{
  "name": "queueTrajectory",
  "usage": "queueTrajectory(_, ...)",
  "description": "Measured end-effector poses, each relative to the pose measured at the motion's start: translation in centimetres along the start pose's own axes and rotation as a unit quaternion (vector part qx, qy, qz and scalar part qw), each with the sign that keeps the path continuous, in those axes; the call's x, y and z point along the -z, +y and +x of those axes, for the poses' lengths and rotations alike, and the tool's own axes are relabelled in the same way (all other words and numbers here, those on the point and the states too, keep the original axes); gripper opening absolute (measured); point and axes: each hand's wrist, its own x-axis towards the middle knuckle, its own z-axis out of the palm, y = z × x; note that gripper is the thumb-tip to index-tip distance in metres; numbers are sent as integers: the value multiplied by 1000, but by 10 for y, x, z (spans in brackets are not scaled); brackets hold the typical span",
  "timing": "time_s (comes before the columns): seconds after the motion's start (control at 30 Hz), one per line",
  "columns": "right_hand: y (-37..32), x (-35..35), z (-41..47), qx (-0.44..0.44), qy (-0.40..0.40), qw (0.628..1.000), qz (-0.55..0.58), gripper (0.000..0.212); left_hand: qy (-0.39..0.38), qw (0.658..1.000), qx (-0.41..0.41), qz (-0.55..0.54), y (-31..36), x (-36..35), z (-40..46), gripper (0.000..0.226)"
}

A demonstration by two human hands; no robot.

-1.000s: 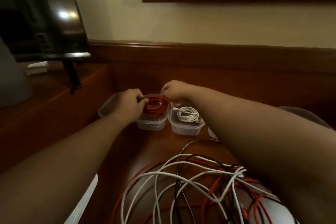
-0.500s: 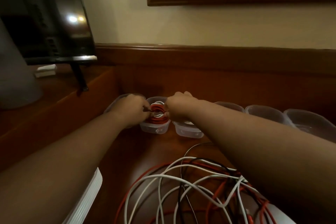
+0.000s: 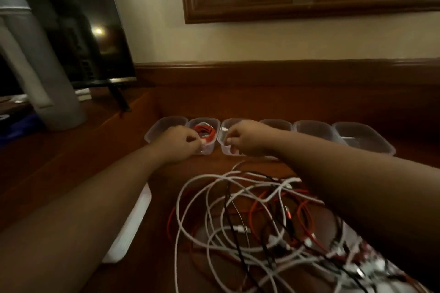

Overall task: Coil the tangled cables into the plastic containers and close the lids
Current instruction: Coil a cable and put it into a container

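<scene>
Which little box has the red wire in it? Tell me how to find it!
Look at the row of clear plastic containers along the wooden back wall. Count from the left end: it is the second container, just past the left hand. It alone shows a coiled red cable inside.

Right hand [image 3: 242, 137] shifted off red coil [image 3: 206, 131].

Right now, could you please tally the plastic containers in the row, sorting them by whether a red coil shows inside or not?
Container with a red coiled cable showing inside: 1
Containers with no red coil showing: 5
Total: 6 plastic containers
</scene>
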Motion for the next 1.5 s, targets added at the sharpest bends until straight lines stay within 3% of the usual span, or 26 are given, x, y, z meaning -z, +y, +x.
queueTrajectory(0.1,-1,-2,-64,-7,2,998,55,27,-146,978,21,-145,39,0,-50,53)
queueTrajectory(0.2,0,-4,-115,-26,20,997,63,24,-199,977,-6,-70,61,5,-86,40)
queueTrajectory(0.3,-3,-1,-156,-46,59,992,101,23,-111,993,2,-49,85,15,-104,34)
queueTrajectory(0.37,-6,0,-174,-61,99,984,132,21,-3,984,37,-172,106,22,-107,33)
queueTrajectory(0.47,-17,1,-193,-70,126,969,198,20,65,887,98,-446,142,35,-108,30)
queueTrajectory(0.6,-35,10,-210,-32,91,952,290,49,25,744,74,-663,191,50,-115,30)
queueTrajectory(0.67,-42,15,-214,-20,68,960,271,58,12,708,46,-705,215,54,-123,31)
queueTrajectory(0.77,-42,15,-217,-13,59,971,230,36,15,677,15,-736,236,61,-127,32)
queueTrajectory(0.87,-34,11,-219,-11,37,959,279,22,52,660,16,-749,237,72,-124,27)
queueTrajectory(0.93,-28,8,-220,-12,33,946,323,19,74,684,34,-725,231,77,-123,26)
queueTrajectory(1.03,-19,10,-218,-10,115,922,370,20,90,773,68,-625,217,75,-120,26)
queueTrajectory(1.13,-10,17,-217,-14,202,834,513,18,108,854,94,-500,198,65,-114,21)
queueTrajectory(1.23,-4,26,-213,-29,273,787,553,17,75,921,80,-373,181,52,-110,18)
queueTrajectory(1.33,-1,33,-208,-35,307,809,500,16,39,961,6,-275,177,44,-113,14)
queueTrajectory(1.43,8,29,-199,-56,253,893,368,62,23,973,-89,-210,188,47,-123,11)
queueTrajectory(1.5,14,24,-194,-103,233,913,319,91,21,975,-139,-173,198,53,-129,11)
